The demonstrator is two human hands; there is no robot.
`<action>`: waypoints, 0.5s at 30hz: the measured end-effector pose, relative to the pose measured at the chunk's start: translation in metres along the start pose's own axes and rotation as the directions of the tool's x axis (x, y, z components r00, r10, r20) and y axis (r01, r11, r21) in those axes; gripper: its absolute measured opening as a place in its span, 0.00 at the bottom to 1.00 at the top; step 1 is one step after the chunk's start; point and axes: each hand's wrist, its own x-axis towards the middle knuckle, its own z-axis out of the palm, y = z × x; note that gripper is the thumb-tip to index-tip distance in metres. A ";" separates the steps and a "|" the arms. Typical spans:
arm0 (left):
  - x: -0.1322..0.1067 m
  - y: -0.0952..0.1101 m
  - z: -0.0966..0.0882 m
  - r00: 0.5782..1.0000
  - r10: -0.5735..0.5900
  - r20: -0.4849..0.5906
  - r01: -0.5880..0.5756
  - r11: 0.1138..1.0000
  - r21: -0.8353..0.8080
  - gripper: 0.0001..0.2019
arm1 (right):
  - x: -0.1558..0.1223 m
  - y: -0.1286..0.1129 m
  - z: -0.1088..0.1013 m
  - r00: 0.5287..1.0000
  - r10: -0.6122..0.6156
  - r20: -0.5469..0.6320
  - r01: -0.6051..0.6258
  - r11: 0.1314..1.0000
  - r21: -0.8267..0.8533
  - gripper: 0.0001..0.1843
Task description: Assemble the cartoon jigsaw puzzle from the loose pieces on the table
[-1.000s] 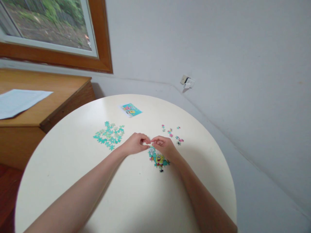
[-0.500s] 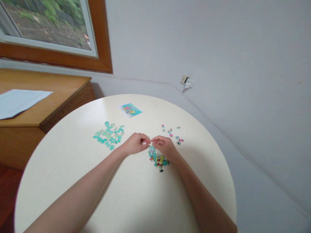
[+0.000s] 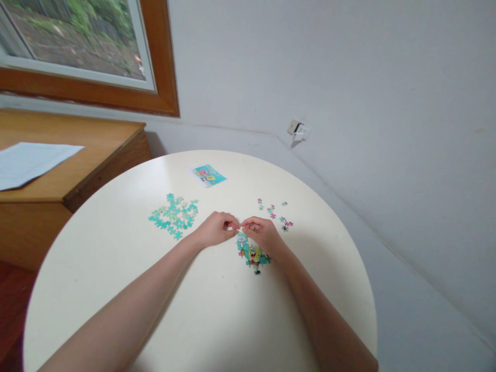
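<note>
Puzzle section (image 3: 253, 254) flat on worktop (image 3: 116, 232), just near-side of left hand (image 3: 217, 229) and right hand (image 3: 265, 236); long axis slanting far left to near right, print upright, top facing far side. Grip of both narrow, almost pinched; cannot tell if holding anything.

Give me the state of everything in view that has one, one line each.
Puzzle section: partly assembled, edges ragged
Teal pieces: spread in a cluster, apart from the section
Mixed-colour pieces: scattered
Picture card: flat, printed side up
Left hand: curled, grip unclear
Right hand: curled, grip unclear
</note>
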 end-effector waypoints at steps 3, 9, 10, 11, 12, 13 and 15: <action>0.000 -0.001 0.000 1.000 0.008 -0.002 -0.008 1.000 0.001 0.06 | 0.000 -0.001 0.000 1.000 -0.005 0.005 0.005 1.000 -0.002 0.10; 0.000 -0.001 0.000 1.000 0.018 -0.008 -0.018 1.000 0.004 0.06 | 0.000 0.000 0.001 1.000 0.012 0.017 -0.012 1.000 -0.008 0.09; 0.000 0.000 0.000 1.000 0.020 -0.009 -0.020 1.000 0.003 0.06 | 0.000 0.000 0.001 1.000 0.014 0.017 -0.014 1.000 -0.012 0.09; 0.000 0.000 0.000 1.000 0.021 -0.009 -0.021 1.000 0.003 0.06 | 0.000 0.000 0.002 1.000 0.015 0.018 -0.015 1.000 -0.014 0.09; 0.000 0.000 0.000 1.000 0.023 -0.010 -0.023 1.000 0.002 0.06 | 0.000 0.000 0.002 1.000 0.014 0.020 -0.014 1.000 -0.016 0.09; 0.000 0.000 0.000 1.000 0.024 -0.010 -0.024 1.000 0.002 0.06 | -0.001 -0.001 0.002 1.000 0.012 0.021 -0.011 1.000 -0.016 0.08; 0.000 -0.001 0.000 1.000 0.025 -0.011 -0.025 1.000 0.002 0.06 | -0.001 -0.001 0.002 1.000 0.004 0.024 -0.004 1.000 -0.017 0.08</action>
